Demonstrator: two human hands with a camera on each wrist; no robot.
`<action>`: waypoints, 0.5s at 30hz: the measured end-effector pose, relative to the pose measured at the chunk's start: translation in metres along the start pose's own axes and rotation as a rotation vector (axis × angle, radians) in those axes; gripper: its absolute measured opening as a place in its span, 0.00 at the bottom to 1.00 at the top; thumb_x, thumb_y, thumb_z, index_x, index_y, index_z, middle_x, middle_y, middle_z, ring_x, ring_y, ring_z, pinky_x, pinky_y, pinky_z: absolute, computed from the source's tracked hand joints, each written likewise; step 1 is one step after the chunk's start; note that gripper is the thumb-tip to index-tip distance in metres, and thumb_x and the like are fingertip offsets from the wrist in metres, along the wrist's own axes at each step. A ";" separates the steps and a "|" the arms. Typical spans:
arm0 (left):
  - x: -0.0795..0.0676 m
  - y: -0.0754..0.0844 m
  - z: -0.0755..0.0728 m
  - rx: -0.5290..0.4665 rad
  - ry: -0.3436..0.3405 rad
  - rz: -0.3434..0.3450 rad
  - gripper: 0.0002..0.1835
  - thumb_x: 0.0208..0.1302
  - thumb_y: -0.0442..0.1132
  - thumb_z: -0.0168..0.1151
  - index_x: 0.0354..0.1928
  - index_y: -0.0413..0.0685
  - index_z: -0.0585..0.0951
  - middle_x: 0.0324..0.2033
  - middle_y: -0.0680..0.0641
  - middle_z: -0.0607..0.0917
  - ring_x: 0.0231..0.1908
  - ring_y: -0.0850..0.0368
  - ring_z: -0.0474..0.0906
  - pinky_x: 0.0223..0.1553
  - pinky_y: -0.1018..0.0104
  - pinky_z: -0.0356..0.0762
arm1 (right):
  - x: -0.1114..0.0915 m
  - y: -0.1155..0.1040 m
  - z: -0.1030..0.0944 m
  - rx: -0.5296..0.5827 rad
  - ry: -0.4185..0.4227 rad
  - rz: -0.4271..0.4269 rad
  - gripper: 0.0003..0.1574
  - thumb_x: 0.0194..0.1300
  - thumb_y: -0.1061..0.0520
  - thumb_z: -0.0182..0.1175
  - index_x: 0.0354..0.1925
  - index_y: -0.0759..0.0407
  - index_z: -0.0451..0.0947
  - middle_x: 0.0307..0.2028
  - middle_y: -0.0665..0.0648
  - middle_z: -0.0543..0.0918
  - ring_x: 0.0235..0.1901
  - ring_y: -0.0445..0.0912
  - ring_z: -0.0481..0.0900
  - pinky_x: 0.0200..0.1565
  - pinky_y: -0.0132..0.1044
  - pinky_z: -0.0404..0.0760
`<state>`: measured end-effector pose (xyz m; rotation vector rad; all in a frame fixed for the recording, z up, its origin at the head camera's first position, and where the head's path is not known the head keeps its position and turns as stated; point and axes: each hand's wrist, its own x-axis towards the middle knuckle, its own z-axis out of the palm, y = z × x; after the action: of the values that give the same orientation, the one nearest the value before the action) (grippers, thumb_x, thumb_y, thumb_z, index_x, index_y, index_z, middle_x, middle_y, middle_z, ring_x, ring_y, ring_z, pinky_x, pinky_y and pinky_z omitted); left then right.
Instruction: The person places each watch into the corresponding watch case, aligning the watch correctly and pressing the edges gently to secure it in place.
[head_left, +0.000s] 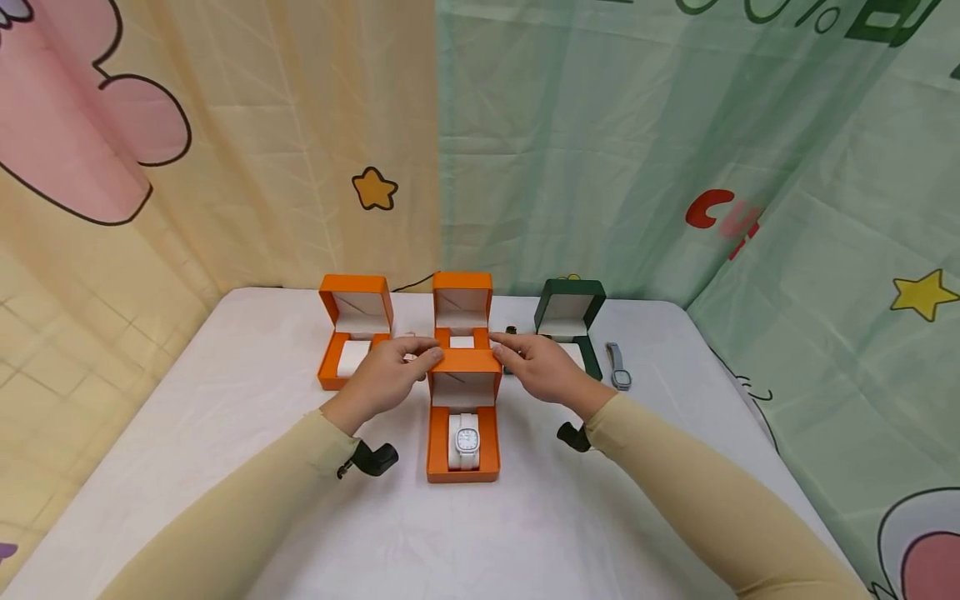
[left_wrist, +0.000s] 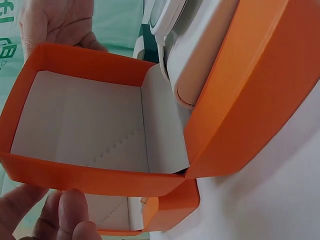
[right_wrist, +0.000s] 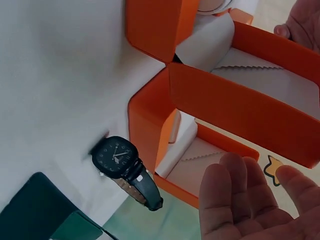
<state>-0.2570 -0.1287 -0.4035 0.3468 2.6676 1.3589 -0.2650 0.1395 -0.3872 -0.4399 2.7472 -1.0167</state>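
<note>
Head view: the nearest orange watch box (head_left: 463,477) is standing open on the white tablecloth (head_left: 525,533), its square-dialled white watch (head_left: 467,442) sitting strapped round a pale, rounded cushion (head_left: 453,442). The left hand (head_left: 397,367) is bending its fingers loosely at one edge of the raised lid (head_left: 465,360), gripping nothing firmly; the right hand (head_left: 543,367) is holding its fingers nearly straight beside the opposite edge, grasping nothing, though whether it is touching is unclear. The step in hand seems to be positioning the box or its lid, probably calling for light, even contact from both sides. The crisp-edged lid is showing a matte, leather-like skin, its smooth pale lining (left_wrist: 65,115) bearing a zigzag-edged flap (left_wrist: 117,150).
</note>
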 end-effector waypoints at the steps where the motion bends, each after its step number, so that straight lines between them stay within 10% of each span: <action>1: 0.000 0.000 0.000 0.002 -0.002 0.001 0.27 0.77 0.60 0.59 0.69 0.54 0.81 0.63 0.48 0.84 0.47 0.51 0.85 0.50 0.54 0.85 | 0.000 0.000 0.001 0.007 -0.006 0.007 0.30 0.83 0.43 0.51 0.77 0.47 0.69 0.68 0.58 0.81 0.67 0.54 0.80 0.67 0.56 0.80; 15: 0.000 0.000 0.002 -0.012 -0.003 -0.028 0.27 0.76 0.61 0.59 0.64 0.52 0.85 0.52 0.45 0.88 0.46 0.51 0.84 0.45 0.58 0.81 | 0.002 0.005 0.005 0.053 -0.012 0.025 0.27 0.84 0.43 0.49 0.71 0.48 0.78 0.53 0.56 0.88 0.51 0.56 0.83 0.49 0.44 0.83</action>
<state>-0.2566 -0.1270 -0.4051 0.3081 2.6504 1.3652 -0.2664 0.1398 -0.3945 -0.4017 2.7014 -1.0740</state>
